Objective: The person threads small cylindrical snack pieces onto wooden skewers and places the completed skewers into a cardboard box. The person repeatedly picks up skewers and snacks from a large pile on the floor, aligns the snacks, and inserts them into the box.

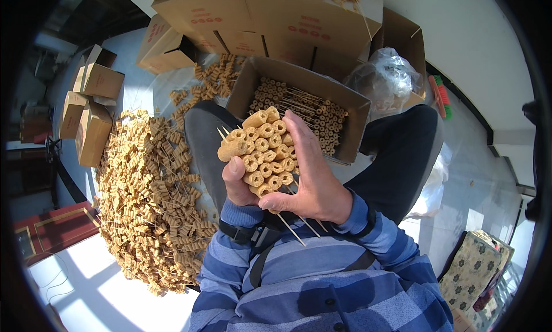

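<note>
Between my two hands is a bundle of skewered food rolls (265,153), golden brown and hollow, their round ends facing up. Thin wooden sticks poke out of it at the left and toward my lap. My left hand (238,182) grips the bundle from the lower left, thumb up along its side; its other fingers are mostly hidden. Around the right side curls my right hand (315,179), fingers along the far edge and thumb across the near edge. Just beyond, between my legs, an open cardboard box (357,116) holds rows of the same skewers.
A large heap of loose skewers (152,211) lies on the floor at my left, with more scattered near the box. Stacked cartons (201,12) stand ahead, others (95,110) at far left. Clear plastic bags (386,79) and a red-green brush (440,96) are at the right.
</note>
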The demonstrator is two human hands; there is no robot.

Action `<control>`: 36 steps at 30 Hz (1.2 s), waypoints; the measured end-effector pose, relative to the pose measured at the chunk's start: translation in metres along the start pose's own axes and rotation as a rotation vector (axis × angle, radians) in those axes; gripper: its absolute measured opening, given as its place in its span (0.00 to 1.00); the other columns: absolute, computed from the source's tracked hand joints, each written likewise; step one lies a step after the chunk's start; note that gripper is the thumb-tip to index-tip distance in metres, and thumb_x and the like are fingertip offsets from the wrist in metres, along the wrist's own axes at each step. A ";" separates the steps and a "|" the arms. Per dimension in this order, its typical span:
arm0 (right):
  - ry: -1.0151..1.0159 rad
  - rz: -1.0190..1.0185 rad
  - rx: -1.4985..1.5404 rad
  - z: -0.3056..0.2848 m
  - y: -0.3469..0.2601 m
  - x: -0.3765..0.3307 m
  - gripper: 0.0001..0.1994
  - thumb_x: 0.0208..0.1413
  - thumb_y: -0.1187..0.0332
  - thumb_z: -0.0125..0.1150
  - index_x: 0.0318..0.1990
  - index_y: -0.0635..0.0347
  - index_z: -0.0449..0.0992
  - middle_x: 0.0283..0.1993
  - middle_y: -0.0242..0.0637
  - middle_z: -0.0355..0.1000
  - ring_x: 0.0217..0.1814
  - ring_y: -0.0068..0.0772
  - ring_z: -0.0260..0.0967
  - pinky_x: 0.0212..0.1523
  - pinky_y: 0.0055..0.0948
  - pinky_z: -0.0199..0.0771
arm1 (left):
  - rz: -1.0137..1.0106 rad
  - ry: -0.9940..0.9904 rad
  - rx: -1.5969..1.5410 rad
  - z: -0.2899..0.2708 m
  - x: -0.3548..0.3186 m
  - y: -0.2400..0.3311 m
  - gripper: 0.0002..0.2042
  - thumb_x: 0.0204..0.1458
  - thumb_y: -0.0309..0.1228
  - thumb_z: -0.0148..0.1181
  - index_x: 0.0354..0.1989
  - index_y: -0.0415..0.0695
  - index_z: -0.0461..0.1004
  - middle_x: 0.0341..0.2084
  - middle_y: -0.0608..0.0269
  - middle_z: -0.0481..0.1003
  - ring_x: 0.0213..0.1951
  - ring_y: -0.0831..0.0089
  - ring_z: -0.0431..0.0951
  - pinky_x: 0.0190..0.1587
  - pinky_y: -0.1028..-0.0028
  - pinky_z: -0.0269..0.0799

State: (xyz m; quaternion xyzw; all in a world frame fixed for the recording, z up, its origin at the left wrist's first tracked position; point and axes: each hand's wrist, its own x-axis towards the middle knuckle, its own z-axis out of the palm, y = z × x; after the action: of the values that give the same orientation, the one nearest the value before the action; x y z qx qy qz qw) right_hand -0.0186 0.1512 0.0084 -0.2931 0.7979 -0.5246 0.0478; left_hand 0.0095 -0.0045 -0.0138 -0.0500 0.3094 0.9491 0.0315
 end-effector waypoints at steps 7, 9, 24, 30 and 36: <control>0.013 0.161 0.019 -0.012 0.008 0.008 0.58 0.47 0.45 0.73 0.73 0.76 0.43 0.74 0.69 0.47 0.78 0.69 0.44 0.77 0.54 0.45 | -0.089 0.034 0.064 0.007 0.020 -0.007 0.45 0.55 0.58 0.62 0.72 0.39 0.55 0.64 0.48 0.67 0.63 0.56 0.72 0.65 0.57 0.71; -0.021 0.266 0.099 -0.020 0.013 0.010 0.57 0.50 0.42 0.70 0.73 0.75 0.44 0.75 0.67 0.46 0.79 0.65 0.44 0.77 0.51 0.47 | -0.117 -0.016 0.182 0.013 0.027 -0.003 0.45 0.56 0.60 0.59 0.72 0.39 0.55 0.65 0.47 0.66 0.63 0.55 0.72 0.65 0.56 0.70; 0.476 0.573 0.812 -0.110 0.105 -0.018 0.30 0.73 0.50 0.48 0.69 0.67 0.62 0.67 0.41 0.65 0.70 0.34 0.61 0.70 0.34 0.60 | 0.204 -1.014 2.083 0.000 0.217 -0.016 0.48 0.33 0.46 0.78 0.65 0.41 0.61 0.56 0.49 0.66 0.60 0.51 0.68 0.62 0.55 0.64; 0.291 0.752 0.483 -0.065 0.159 -0.011 0.29 0.68 0.53 0.57 0.64 0.71 0.66 0.60 0.50 0.68 0.58 0.34 0.70 0.58 0.30 0.70 | -0.254 -1.340 2.229 -0.064 0.229 -0.085 0.47 0.31 0.44 0.77 0.64 0.42 0.63 0.54 0.51 0.67 0.57 0.51 0.69 0.59 0.56 0.61; 0.296 0.867 0.397 -0.022 0.220 0.027 0.31 0.65 0.50 0.58 0.59 0.74 0.69 0.58 0.58 0.71 0.58 0.47 0.72 0.57 0.37 0.71 | -0.488 -1.434 2.329 -0.105 0.226 -0.123 0.49 0.34 0.50 0.78 0.67 0.44 0.64 0.58 0.54 0.67 0.62 0.54 0.66 0.63 0.55 0.58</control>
State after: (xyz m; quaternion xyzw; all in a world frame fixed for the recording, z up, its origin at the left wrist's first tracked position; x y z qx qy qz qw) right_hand -0.1407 0.2163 -0.1657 0.1579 0.7294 -0.6340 0.2025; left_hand -0.1961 0.0393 -0.1955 0.4452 0.8139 -0.0638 0.3679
